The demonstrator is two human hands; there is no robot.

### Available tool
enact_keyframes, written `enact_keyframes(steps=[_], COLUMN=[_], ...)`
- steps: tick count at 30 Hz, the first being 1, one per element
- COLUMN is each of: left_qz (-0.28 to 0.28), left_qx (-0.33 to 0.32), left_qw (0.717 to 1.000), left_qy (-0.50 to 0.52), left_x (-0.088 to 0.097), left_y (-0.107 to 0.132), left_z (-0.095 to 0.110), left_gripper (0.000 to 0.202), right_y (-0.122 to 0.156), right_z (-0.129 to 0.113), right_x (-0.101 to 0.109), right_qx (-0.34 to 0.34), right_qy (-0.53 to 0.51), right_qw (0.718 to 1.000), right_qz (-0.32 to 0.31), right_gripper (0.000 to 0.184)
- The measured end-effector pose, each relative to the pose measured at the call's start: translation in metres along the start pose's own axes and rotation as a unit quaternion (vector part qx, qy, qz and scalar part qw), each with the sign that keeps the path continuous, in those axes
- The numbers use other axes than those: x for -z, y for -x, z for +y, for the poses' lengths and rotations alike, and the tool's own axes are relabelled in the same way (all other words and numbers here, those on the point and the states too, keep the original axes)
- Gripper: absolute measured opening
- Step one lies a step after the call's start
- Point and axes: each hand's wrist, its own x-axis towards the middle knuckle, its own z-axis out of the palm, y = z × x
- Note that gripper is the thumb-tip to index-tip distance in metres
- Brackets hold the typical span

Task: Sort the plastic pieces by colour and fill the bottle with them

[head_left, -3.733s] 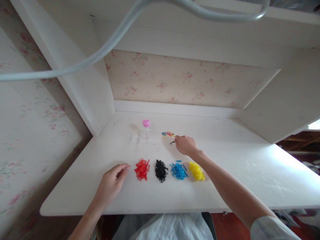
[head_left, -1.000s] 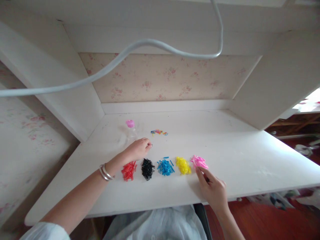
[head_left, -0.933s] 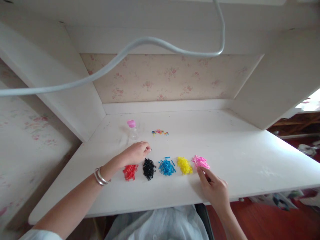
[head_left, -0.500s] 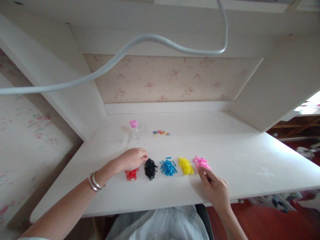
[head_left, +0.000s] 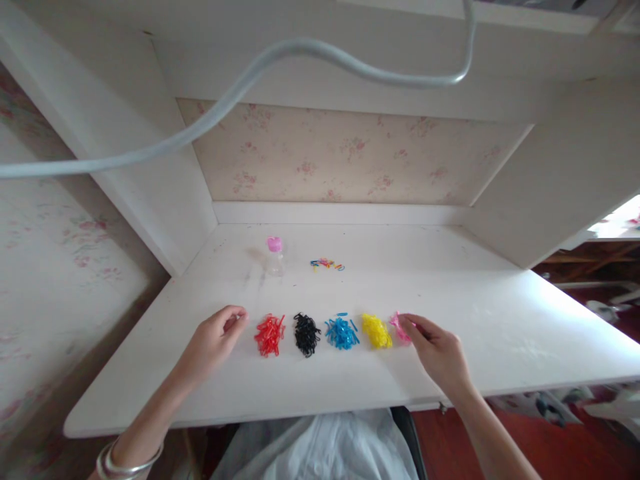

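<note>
Five piles of small rubber bands lie in a row: red (head_left: 270, 335), black (head_left: 307, 335), blue (head_left: 343, 333), yellow (head_left: 377, 332) and pink (head_left: 399, 329). My left hand (head_left: 216, 339) is just left of the red pile, clear of it, its thumb and fingertips pressed together. Whatever that pinch may hold is too small to make out. Over the right side of the pink pile, my right hand (head_left: 441, 350) has its fingers closed and partly covers the bands. I cannot see what is between those fingertips.
Behind the piles stands a small clear bottle (head_left: 275, 262) with a pink cap. Some mixed-colour bands (head_left: 327, 265) lie to its right on the white desk (head_left: 500, 313). A white cable (head_left: 300, 48) crosses the upper view. Side panels flank the desk.
My left hand has moved left from between the red and black piles, uncovering the red one. My right hand has shifted slightly and covers more of the pink pile. The view has tilted a little.
</note>
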Motion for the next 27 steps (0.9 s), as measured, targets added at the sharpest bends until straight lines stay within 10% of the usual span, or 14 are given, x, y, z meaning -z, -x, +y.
enact_keyframes(steps=[5, 17, 27], left_qz=[0.082, 0.096, 0.077], left_qx=[0.1, 0.097, 0.075], left_qw=[0.992, 0.989, 0.994], left_qy=[0.003, 0.061, 0.03], left_x=[-0.005, -0.005, -0.006], left_y=[0.032, 0.033, 0.031], left_z=[-0.028, -0.03, -0.032], left_gripper=[0.034, 0.032, 0.033], right_y=[-0.042, -0.119, -0.129], right_z=[-0.055, -0.101, -0.105], right_x=[-0.013, -0.138, -0.151], right_qx=[0.092, 0.16, 0.194], right_qy=[0.092, 0.336, 0.363], right_qw=[0.987, 0.905, 0.884], right_qz=[-0.092, -0.206, -0.223], right_gripper=[0.038, 0.035, 0.04])
